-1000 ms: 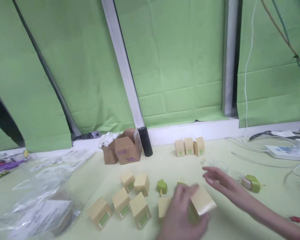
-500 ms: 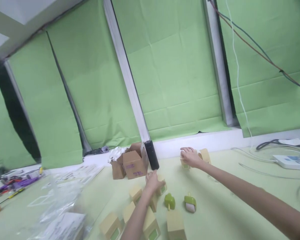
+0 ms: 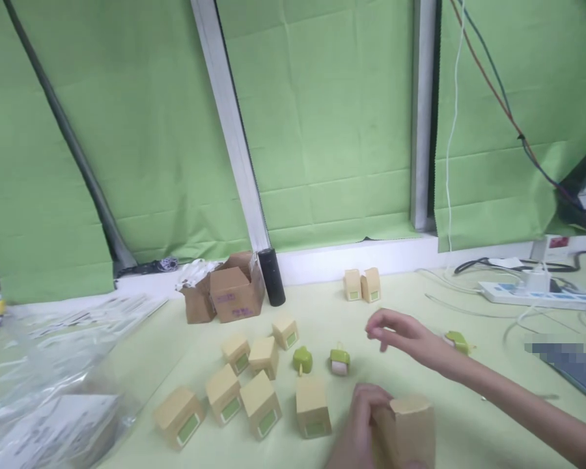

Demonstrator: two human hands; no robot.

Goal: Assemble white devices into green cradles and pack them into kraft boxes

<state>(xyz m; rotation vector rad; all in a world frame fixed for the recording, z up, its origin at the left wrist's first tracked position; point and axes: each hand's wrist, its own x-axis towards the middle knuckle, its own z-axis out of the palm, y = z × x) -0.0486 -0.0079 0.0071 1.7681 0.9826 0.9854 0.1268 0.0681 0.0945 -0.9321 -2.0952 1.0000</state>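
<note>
My left hand (image 3: 362, 426) is closed around a small tan cardboard box (image 3: 414, 430) at the bottom of the view; its open or folded top cannot be made out. Above it hovers my right hand (image 3: 398, 331), fingers loosely bent and thumb apart, with nothing between them. Left of that hand, a small green plastic piece with a whitish lower part (image 3: 340, 362) lies on the table beside a rounded green piece (image 3: 302, 359). A similar green and white piece (image 3: 456, 342) lies partly behind my right forearm. The nearest standing box is a tan box with a green label (image 3: 313, 407).
Several more tan boxes (image 3: 261, 404) stand at left front, and two tan boxes (image 3: 352, 284) at the back. Behind are an opened brown carton (image 3: 237, 293) and a black cylinder (image 3: 272, 277). A power strip (image 3: 498, 293) with cables lies right; plastic-wrapped sheets (image 3: 63, 423) lie left.
My left hand has left the box group and now grips a box at the front. My right hand has come away from the two back boxes, toward me. The view has turned right.
</note>
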